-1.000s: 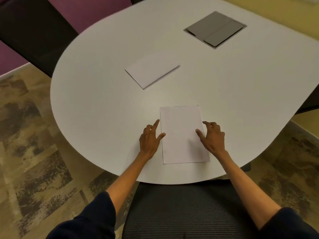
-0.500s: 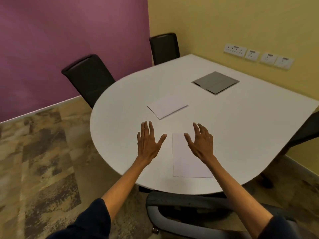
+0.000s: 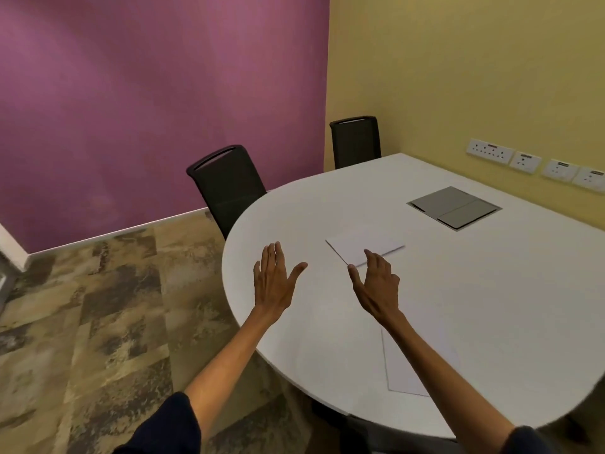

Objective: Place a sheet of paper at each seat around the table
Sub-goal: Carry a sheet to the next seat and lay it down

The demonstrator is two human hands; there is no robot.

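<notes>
While both arms reach out over the white counter [image 3: 491, 306], left hand [image 3: 273, 283] and right hand [image 3: 378, 285] hover spread and empty. One sheet [image 3: 401, 365] lies at the near edge under the right forearm; paper stack [image 3: 363, 245] sits mid-counter, beyond the right fingertips.

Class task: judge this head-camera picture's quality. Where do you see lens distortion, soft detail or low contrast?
Head view: wide-angle bend in the wall corner; both sheets, the near sheet and the far paper, are pale against the white table, with faint edges; left hand and right hand slightly soft; lighting even, no glare.
</notes>
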